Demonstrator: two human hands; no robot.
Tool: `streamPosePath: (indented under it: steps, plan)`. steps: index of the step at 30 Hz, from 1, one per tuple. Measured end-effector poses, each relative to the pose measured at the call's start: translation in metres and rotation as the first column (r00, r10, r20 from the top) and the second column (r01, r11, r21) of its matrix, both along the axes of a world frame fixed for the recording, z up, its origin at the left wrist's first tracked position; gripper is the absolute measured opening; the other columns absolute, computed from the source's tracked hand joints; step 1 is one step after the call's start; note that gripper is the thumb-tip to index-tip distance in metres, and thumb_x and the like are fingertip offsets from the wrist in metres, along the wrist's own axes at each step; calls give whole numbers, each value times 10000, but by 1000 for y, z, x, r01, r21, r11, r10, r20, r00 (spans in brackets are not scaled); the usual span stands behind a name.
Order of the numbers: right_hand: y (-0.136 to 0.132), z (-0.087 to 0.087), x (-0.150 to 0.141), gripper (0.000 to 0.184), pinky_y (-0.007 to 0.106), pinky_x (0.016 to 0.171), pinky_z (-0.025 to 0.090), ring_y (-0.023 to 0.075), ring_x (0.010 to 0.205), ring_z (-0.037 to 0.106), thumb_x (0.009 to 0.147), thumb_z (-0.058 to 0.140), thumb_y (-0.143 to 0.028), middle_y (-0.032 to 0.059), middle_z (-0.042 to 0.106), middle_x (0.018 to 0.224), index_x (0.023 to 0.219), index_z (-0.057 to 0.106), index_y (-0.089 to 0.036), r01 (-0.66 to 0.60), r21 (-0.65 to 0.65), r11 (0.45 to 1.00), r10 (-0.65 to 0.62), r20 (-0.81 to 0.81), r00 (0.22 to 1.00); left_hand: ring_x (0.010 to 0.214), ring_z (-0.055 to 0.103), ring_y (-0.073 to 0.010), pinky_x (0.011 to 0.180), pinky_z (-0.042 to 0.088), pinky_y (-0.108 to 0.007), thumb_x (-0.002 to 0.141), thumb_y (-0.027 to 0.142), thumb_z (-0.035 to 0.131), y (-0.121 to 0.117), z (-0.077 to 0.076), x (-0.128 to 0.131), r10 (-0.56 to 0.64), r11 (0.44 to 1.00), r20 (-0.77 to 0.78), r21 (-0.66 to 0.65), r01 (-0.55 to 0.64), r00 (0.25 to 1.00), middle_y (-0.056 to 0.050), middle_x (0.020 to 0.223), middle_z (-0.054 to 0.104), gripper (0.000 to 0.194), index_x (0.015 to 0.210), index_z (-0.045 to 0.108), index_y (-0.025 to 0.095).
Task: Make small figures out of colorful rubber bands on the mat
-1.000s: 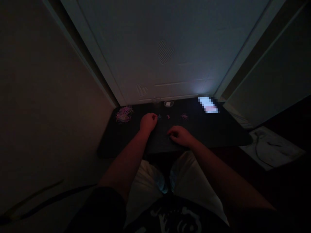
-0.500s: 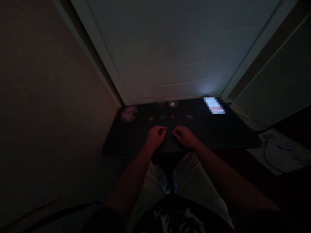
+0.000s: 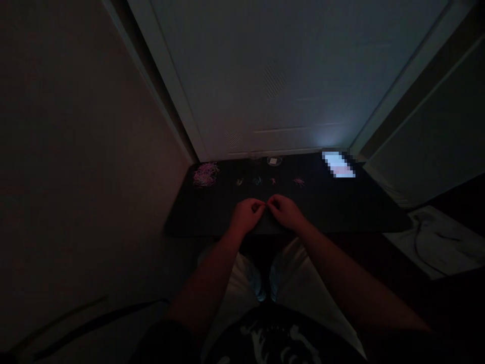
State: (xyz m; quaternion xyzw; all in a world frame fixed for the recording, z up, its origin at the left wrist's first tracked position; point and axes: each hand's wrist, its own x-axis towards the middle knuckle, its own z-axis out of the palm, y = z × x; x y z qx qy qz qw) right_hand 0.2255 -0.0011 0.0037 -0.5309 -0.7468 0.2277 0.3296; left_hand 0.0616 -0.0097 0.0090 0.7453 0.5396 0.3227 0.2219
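Observation:
In dim light, my left hand (image 3: 247,215) and my right hand (image 3: 287,211) meet fingertip to fingertip over the near middle of a black mat (image 3: 341,207). Both have their fingers curled into a pinch; whatever sits between them is too small and dark to name. A pile of pink and purple loops (image 3: 205,174) lies at the mat's far left corner. Beyond my hands, a row of small coloured pieces (image 3: 257,181) stretches to a pink one (image 3: 298,182) on the right.
A lit phone screen (image 3: 338,164) glows at the mat's far right. A small round dish (image 3: 273,161) stands at the far edge against a white door (image 3: 288,76). A pale cloth (image 3: 439,242) lies on the floor to the right.
My left hand drew back from the row of small pieces toward me and joined my right hand. The fingertips now touch.

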Motion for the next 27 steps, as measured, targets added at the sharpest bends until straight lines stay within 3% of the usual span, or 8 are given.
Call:
streamPosePath:
  steps: [5,12,27]
  plan:
    - [-2,0,2,108,250,611,395,132,659,535,775,509,-230,21,619,758,812,598,-182,26,-11,1000,-26,-45,999,714,598,-119,683,467,-246,784,276,562,-1,1,0,3,1000,35,-22,-2,999,-18,831,687,176,890,667,182]
    - [-3,1,1,94,250,606,383,132,660,525,756,526,-224,21,611,734,765,609,-181,-14,29,999,14,18,1000,718,605,-116,673,468,-238,781,277,563,-1,1,-1,0,1000,74,-29,2,997,-15,826,687,167,881,660,185]
    - [-4,1,1,86,247,599,378,126,639,512,757,514,-227,12,589,709,758,584,-178,23,23,999,-23,-17,1000,714,600,-118,674,465,-240,793,291,544,-3,3,0,8,1000,13,-31,-8,1000,-12,802,674,158,855,644,185]
